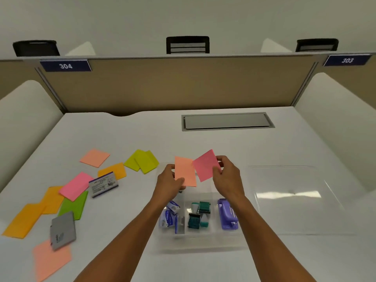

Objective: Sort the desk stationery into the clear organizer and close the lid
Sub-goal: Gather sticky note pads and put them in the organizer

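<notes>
My left hand [169,183] grips a peach sticky-note pad [184,172] and my right hand [227,176] grips a pink sticky-note pad [205,165]; both are held above the far end of the clear organizer [203,244]. The pink pad's edge overlaps the peach one. Inside the organizer lie blue-and-white staple boxes [169,215], green binder clips [199,214] and a purple stapler [226,214]. Its clear lid [293,200] lies flat on the desk to the right. Several more pads lie loose at the left: peach [94,157], yellow-green [142,160], orange [113,170], pink [76,186].
A small printed box [103,184] and a grey card-like item [63,230] lie among the pads at the left, with green [74,205] and orange [30,216] pads near the desk's left edge. A grey cable hatch [226,121] sits at the back, before the beige partition [173,84].
</notes>
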The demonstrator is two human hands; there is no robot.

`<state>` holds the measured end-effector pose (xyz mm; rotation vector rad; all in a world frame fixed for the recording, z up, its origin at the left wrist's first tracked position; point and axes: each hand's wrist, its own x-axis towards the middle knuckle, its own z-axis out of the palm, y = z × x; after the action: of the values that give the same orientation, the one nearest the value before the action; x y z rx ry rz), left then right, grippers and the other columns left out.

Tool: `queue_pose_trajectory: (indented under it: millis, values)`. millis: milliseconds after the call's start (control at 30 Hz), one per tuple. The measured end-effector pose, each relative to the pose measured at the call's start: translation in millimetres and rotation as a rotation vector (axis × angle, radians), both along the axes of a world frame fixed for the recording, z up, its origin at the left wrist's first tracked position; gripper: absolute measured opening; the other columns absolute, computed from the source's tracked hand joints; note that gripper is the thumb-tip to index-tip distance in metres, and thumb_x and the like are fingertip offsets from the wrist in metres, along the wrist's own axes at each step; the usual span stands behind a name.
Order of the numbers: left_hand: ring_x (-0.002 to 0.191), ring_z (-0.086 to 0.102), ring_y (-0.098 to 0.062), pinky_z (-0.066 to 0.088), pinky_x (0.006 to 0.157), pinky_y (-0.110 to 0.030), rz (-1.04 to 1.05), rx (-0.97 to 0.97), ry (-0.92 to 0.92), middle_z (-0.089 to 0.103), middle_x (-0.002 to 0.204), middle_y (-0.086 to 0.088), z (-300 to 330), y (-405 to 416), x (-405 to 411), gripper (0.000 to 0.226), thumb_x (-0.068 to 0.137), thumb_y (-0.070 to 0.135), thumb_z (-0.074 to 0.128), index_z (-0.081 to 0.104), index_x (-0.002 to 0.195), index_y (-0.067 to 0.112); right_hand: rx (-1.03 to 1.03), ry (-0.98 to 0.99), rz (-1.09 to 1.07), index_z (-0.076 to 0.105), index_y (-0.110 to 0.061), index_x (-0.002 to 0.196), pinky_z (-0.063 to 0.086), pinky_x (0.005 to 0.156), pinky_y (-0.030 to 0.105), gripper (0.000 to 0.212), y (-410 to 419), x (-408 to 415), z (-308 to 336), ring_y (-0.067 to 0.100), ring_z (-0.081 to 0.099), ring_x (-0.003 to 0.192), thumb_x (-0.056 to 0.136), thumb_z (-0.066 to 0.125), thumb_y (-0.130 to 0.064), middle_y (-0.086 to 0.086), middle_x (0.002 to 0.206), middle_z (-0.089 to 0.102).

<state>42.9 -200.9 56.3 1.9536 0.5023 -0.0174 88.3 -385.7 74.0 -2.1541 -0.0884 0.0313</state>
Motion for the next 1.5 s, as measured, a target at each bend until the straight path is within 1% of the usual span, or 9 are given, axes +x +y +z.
queue_pose_trajectory:
  millis: [133, 300, 367, 567, 700, 967, 1167, 1267, 1500]
  values:
    - [0.067, 0.071, -0.014, 0.053, 0.053, -0.015, -0.021, 0.007, 0.040, 0.061, 0.107, -0.006, -10.4, -17.7, 6.8, 0.049, 0.085, 0.009, 0.064, 0.044, 0.129, 0.015, -0.022, -0.009, -0.025, 0.052, -0.020, 0.129, 0.053, 0.086, 0.031, 0.030, -8.4, 4.3, -4.7, 0.020, 0.062, 0.103, 0.100, 0.049, -0.018, 0.004, 0.125, 0.063]
    - [0.093, 0.066, -0.025, 0.057, 0.084, -0.042, -0.074, 0.123, 0.094, 0.065, 0.114, -0.012, -21.3, -30.4, 12.0, 0.057, 0.082, 0.008, 0.063, 0.043, 0.135, 0.011, -0.057, 0.008, -0.024, 0.052, -0.021, 0.130, 0.051, 0.084, 0.029, 0.030, -13.9, 11.4, -10.2, 0.020, 0.063, 0.103, 0.100, 0.050, -0.020, 0.005, 0.125, 0.063]
    - [0.101, 0.064, -0.025, 0.054, 0.089, -0.040, -0.064, 0.189, 0.101, 0.065, 0.118, -0.010, -24.4, -33.2, 12.3, 0.057, 0.084, 0.010, 0.063, 0.043, 0.138, 0.011, -0.074, 0.021, -0.012, 0.052, -0.022, 0.131, 0.052, 0.085, 0.030, 0.031, -14.5, 13.9, -11.6, 0.020, 0.063, 0.103, 0.100, 0.052, -0.021, 0.004, 0.125, 0.062]
    - [0.092, 0.064, -0.016, 0.052, 0.080, -0.027, -0.014, 0.330, 0.028, 0.067, 0.115, -0.004, -22.7, -31.0, 6.8, 0.035, 0.090, 0.018, 0.061, 0.057, 0.125, 0.014, -0.123, 0.039, 0.051, 0.055, -0.025, 0.127, 0.051, 0.069, 0.024, 0.030, -12.8, 23.2, -17.5, 0.016, 0.062, 0.088, 0.098, 0.052, -0.016, 0.004, 0.116, 0.066]
    - [0.086, 0.063, -0.011, 0.050, 0.076, -0.024, 0.020, 0.333, -0.017, 0.068, 0.109, 0.000, -18.8, -19.6, -1.2, 0.029, 0.091, 0.021, 0.060, 0.059, 0.119, 0.016, -0.212, 0.064, 0.116, 0.058, -0.025, 0.126, 0.058, 0.072, 0.036, 0.031, -3.7, 29.9, -19.1, 0.020, 0.063, 0.088, 0.099, 0.048, -0.013, 0.004, 0.116, 0.066]
    - [0.081, 0.062, -0.007, 0.042, 0.062, -0.011, 0.129, 0.345, -0.016, 0.069, 0.107, 0.004, -22.9, 12.3, -26.1, 0.021, 0.092, 0.028, 0.059, 0.061, 0.112, 0.023, -0.428, 0.129, 0.248, 0.058, -0.021, 0.127, 0.052, 0.077, 0.035, 0.041, 17.5, 34.9, -29.2, 0.027, 0.063, 0.099, 0.091, 0.047, -0.006, 0.006, 0.120, 0.065]
    - [0.081, 0.060, -0.008, 0.047, 0.073, -0.023, 0.203, 0.343, -0.010, 0.068, 0.108, 0.001, -25.6, 31.3, -45.2, 0.026, 0.091, 0.030, 0.062, 0.061, 0.115, 0.020, -0.583, 0.045, 0.290, 0.051, -0.014, 0.134, 0.049, 0.082, 0.038, 0.049, 29.2, 27.0, -37.4, 0.031, 0.059, 0.111, 0.086, 0.054, -0.002, 0.008, 0.138, 0.049]
    - [0.085, 0.060, -0.009, 0.049, 0.075, -0.024, 0.239, 0.365, 0.006, 0.067, 0.112, 0.000, -26.0, 40.2, -56.7, 0.029, 0.090, 0.029, 0.063, 0.061, 0.117, 0.018, -0.559, 0.015, 0.297, 0.046, -0.020, 0.142, 0.049, 0.091, 0.039, 0.058, 39.6, 22.1, -36.9, 0.027, 0.054, 0.122, 0.087, 0.058, -0.006, 0.004, 0.151, 0.039]
    - [0.098, 0.062, -0.013, 0.045, 0.079, -0.022, 0.328, 0.368, 0.015, 0.064, 0.120, 0.001, -26.5, 66.0, -94.5, 0.032, 0.089, 0.030, 0.063, 0.059, 0.119, 0.018, -0.347, -0.007, 0.430, 0.049, -0.025, 0.138, 0.043, 0.095, 0.035, 0.043, 85.1, 4.4, -26.6, 0.022, 0.052, 0.124, 0.096, 0.055, -0.026, 0.001, 0.146, 0.044]
